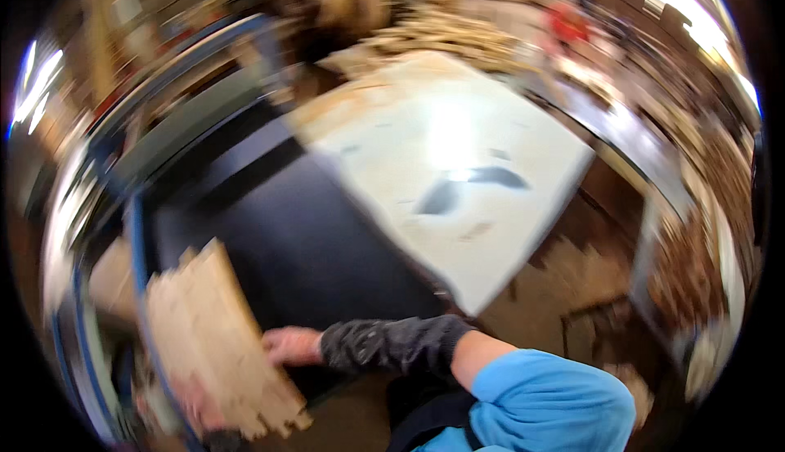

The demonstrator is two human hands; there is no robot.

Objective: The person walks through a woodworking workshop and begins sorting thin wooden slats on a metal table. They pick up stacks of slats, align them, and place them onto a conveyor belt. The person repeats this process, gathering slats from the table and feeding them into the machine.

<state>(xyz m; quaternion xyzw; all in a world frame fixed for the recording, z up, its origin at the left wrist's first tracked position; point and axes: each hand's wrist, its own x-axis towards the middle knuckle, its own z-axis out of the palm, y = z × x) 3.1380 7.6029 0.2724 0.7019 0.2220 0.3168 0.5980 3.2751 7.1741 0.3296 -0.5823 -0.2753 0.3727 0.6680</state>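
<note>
A pale panel of wooden strips (217,333) with uneven, stepped ends slants over the near left corner of a black flat surface (302,231). My right hand (293,346) grips the panel's right edge, its fingertips hidden by the wood. A dark grey sleeve guard (388,344) covers that forearm below a light blue sleeve. At the panel's lower left side is my left hand (198,401), smeared by motion. Its fingers cannot be made out, though the hand overlaps the panel's edge.
Beyond the black surface lies a large whitish board (458,141) with dark smudges. Stacked wooden strips (446,37) stand behind it. A blue metal frame edge (137,248) runs along the left. At the right is a metal-topped bench (625,133); more wood (687,264) is piled there.
</note>
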